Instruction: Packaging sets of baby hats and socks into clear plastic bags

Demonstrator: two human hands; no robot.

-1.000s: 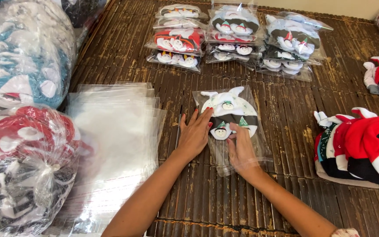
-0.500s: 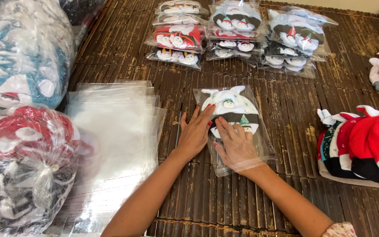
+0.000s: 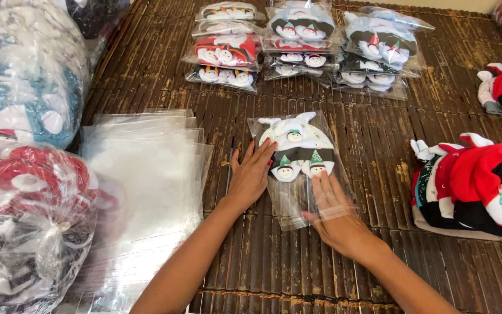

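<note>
A white and black knitted cap with small snowman faces (image 3: 298,146) lies inside a clear plastic bag (image 3: 289,203) on the dark slatted bamboo table (image 3: 262,267). My left hand (image 3: 251,173) rests flat at the bag's left edge, fingers spread. My right hand (image 3: 335,212) presses flat on the bag's lower part, just below the cap, with the bag's open flap under and around the fingers. Neither hand grips anything.
A stack of empty clear bags (image 3: 146,192) lies to the left. Bagged caps sit in piles at the back (image 3: 306,46). Loose red and black caps (image 3: 477,186) lie at the right. Large plastic sacks of caps (image 3: 24,174) crowd the left edge.
My right hand has slid down from the cap to the bag's lower end. My left hand has shifted left, off the cap, to the bag's edge.
</note>
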